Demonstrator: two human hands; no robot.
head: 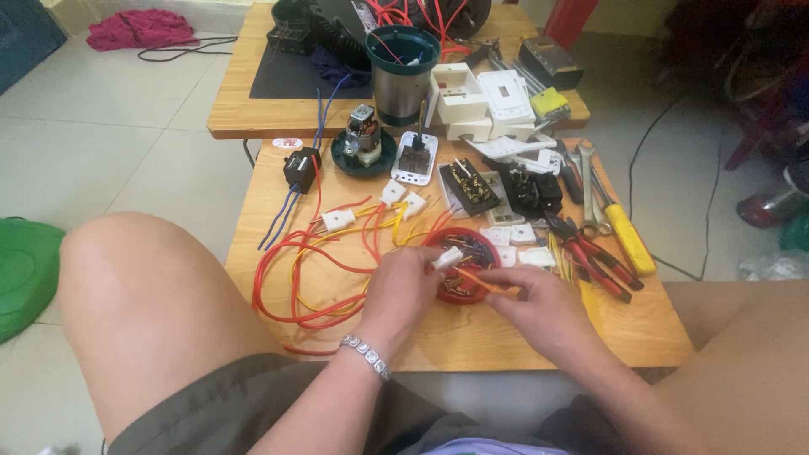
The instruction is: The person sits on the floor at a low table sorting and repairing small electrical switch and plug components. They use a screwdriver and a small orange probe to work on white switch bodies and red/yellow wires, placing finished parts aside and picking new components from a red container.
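left hand (403, 291): my fingers pinch a white connector block (447, 257) at its tip
right hand (539, 305): fingers closed on an orange wire (477, 281), over the red bowl (438, 242)

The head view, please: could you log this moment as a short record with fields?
Left hand: left hand pinches a small white connector
Right hand: right hand holds a thin orange wire
Below the hands: red round dish of small metal parts
Surface: low wooden table
Left of the dish: looped red and yellow wires
Right of the dish: red-handled pliers, yellow-handled screwdriver
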